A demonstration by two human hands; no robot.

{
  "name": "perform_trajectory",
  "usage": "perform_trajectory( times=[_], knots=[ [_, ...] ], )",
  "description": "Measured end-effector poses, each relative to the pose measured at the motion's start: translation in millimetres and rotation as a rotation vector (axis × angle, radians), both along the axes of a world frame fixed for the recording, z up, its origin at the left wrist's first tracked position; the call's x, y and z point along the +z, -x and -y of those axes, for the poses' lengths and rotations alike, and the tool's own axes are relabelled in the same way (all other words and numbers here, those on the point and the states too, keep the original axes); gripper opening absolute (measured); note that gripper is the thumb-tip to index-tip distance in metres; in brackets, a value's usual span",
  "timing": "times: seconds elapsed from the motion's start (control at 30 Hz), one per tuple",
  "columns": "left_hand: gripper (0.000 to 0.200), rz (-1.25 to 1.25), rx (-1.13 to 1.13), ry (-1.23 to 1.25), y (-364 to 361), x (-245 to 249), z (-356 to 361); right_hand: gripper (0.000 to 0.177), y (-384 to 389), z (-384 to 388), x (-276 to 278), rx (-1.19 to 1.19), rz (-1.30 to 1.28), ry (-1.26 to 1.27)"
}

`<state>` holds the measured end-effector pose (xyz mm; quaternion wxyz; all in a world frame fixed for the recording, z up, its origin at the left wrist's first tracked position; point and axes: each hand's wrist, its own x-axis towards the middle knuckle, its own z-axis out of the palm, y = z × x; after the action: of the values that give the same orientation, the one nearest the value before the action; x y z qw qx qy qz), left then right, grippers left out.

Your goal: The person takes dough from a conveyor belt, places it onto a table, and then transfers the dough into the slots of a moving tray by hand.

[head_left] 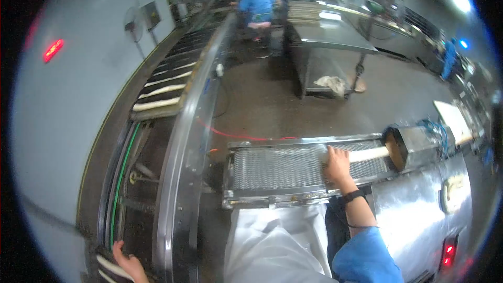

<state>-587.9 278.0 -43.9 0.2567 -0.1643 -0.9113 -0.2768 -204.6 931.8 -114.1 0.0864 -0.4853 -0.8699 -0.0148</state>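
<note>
On a metal mesh conveyor (277, 170), a long pale dough strip (369, 154) comes out of a boxy metal machine head (419, 144). My right hand (338, 165) is closed around the strip's near end, low over the mesh. At the lower left, my left hand (130, 264) has its fingers apart beside another dough strip (112, 267), which lies in a dark tray on the line. Part of this hand is cut off by the frame's bottom edge.
Further up the left line, grooved trays (162, 90) carry several dough strips. A steel rail (181, 178) separates that line from the mesh conveyor. A steel table (335, 34) with a cloth (331, 83) on its lower shelf stands ahead. A person in blue (258, 2) works beyond.
</note>
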Motion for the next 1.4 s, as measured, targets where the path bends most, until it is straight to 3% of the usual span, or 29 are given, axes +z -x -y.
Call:
perform_trajectory(
  times=[0.1,0.2,0.27,0.33,0.4,0.47,0.53,0.6,0.67,0.7,0.77,0.8,0.87,1.0,1.07,1.2,1.33,1.4],
  knots=[
    [0.053,-0.007,-0.216,0.170,0.3,6.7,-99.8,0.055,12.9,12.8,11.0,-0.027,-0.073,0.038],
    [0.044,0.039,-0.691,0.275,19.5,-18.7,-179.3,0.036,9.7,26.1,9.4,-0.010,-0.226,-0.027],
    [0.042,0.101,-0.796,0.336,25.1,-19.6,-226.0,0.037,-6.4,37.2,24.6,-0.050,-0.433,0.150],
    [0.040,0.156,-0.882,0.404,32.7,-28.0,-259.5,0.046,-46.1,44.5,12.9,-0.022,-0.963,0.247],
    [0.037,-0.010,-0.895,0.485,45.1,-43.3,-282.1,0.044,-94.2,74.9,37.7,-0.312,-1.446,0.600],
    [0.037,-0.003,-0.863,0.471,54.4,-43.8,-305.3,0.040,-155.7,109.9,49.5,-0.484,-1.599,0.484],
    [0.038,0.022,-0.821,0.460,62.0,-44.7,-321.2,0.032,-224.4,143.6,22.4,-0.729,-1.685,0.348],
    [0.036,0.041,-0.742,0.470,75.3,-46.1,-337.7,0.028,-287.5,181.1,-15.8,-1.004,-1.642,0.249],
    [0.035,0.031,-0.729,0.496,69.6,-36.0,-350.5,0.030,-324.6,223.9,-17.2,-1.156,-0.935,0.148],
    [0.035,0.089,-0.669,0.536,48.9,-12.8,-357.3,0.030,-323.7,235.4,-16.0,-1.167,-0.932,0.141],
    [0.035,0.120,-0.592,0.588,38.0,1.7,-363.5,0.033,-316.7,251.6,-10.0,-1.252,-0.214,-0.300],
    [0.035,0.120,-0.603,0.590,40.0,0.1,-363.6,0.033,-312.8,252.4,-7.8,-1.261,-0.209,-0.301],
    [0.035,0.143,-0.642,0.538,48.5,-5.4,-365.3,0.038,-299.2,248.1,-2.9,-0.927,0.108,-0.514],
    [0.035,0.083,-0.694,0.551,63.6,-18.1,-364.3,0.036,-279.9,219.8,3.9,-0.808,-0.029,-0.498],
    [0.034,0.092,-0.634,0.562,56.3,-15.6,-364.2,0.038,-279.3,204.1,2.9,-0.640,-0.059,-0.436],
    [0.031,0.118,-0.628,0.572,41.5,4.3,-364.5,0.054,-268.9,180.6,14.6,-0.492,-0.079,-0.188],
    [0.037,0.067,-0.720,0.687,37.1,20.1,-365.4,0.056,-264.2,154.0,11.9,-0.524,-0.071,-0.169],
    [0.037,0.091,-0.715,0.707,41.5,12.7,-365.5,0.054,-258.4,141.4,10.0,-0.705,-0.091,-0.227]
  ],
)
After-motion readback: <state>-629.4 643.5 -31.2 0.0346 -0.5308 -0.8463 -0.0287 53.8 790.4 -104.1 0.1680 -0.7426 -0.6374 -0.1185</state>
